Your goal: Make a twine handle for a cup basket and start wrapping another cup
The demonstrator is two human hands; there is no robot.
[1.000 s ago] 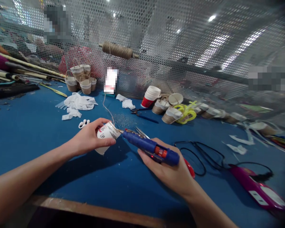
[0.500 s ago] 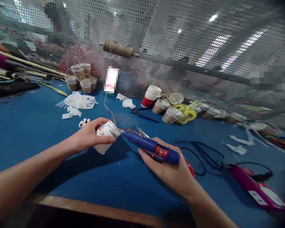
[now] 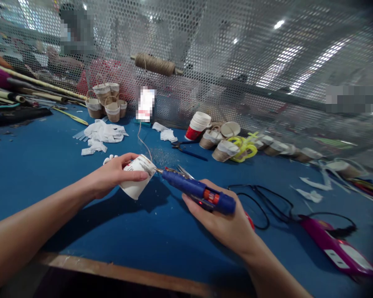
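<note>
A white printed paper cup lies tilted in my left hand, with the thumb along its side and the fingers behind it. Thin twine runs down from the back of the table to the cup's edge. My right hand is wrapped round a blue glue gun with a red glowing light. Its metal nozzle points left and sits at the cup's edge; whether it touches cannot be made out. Partly hidden behind the gun are scissors.
A twine spool hangs on the mesh screen. Twine-wrapped cup baskets, white gloves, pliers, stacked paper cups and yellow-handled scissors lie along the back. A purple power strip and black cord are at right.
My left hand has turned the cup, so its printed side sits differently and more of its white wall shows. The glue gun has barely shifted, its nozzle still at the cup's edge.
</note>
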